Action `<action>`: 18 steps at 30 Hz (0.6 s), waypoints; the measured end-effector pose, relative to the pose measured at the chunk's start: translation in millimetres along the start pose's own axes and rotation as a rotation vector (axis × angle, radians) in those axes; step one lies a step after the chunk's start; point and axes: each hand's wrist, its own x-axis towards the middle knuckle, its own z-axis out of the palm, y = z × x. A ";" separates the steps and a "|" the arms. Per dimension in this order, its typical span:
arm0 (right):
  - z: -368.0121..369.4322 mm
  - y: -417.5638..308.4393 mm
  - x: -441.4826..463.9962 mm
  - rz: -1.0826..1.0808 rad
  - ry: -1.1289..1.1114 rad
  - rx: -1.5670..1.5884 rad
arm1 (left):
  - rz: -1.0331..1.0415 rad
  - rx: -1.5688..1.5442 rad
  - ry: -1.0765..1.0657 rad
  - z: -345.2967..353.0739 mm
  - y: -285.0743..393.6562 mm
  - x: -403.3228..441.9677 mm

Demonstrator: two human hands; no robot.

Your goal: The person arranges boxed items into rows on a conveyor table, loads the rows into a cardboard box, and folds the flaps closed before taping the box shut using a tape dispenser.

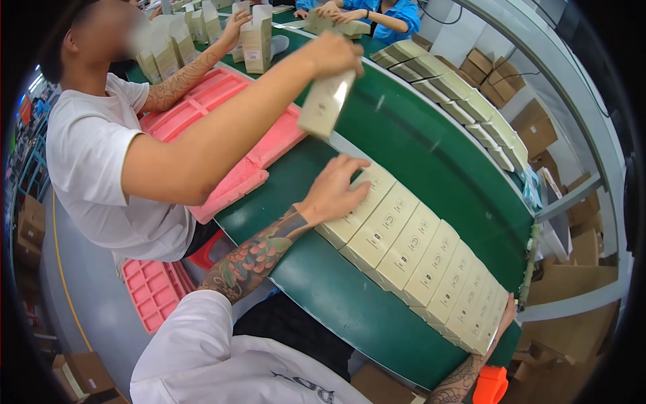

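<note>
A row of several cream boxes lies side by side on the green table. My left hand rests at the row's upper left end, thumb and fingers apart over the end box. Against the lower right end, my right hand lies stretched along the last box's side, partly hidden by it. A co-worker's hand, blurred by motion, holds another cream box above the table, beyond my left hand.
Pink trays lie beside the co-worker at the left. Upright open boxes stand farther back. Cream boxes line the table's far edge, near a metal frame. An orange object is beside my right forearm.
</note>
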 end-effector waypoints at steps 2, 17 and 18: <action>-1.2 -0.2 -1.3 -0.005 0.006 -0.003 | 0.096 -0.075 0.117 -8.5 16.3 1.5; -0.2 -8.4 -2.1 -0.021 0.029 -0.012 | -0.243 0.113 -0.190 -58.1 -29.3 9.1; -0.8 -8.1 -2.3 -0.025 0.027 -0.018 | -0.281 0.067 -0.262 -68.5 -22.2 8.4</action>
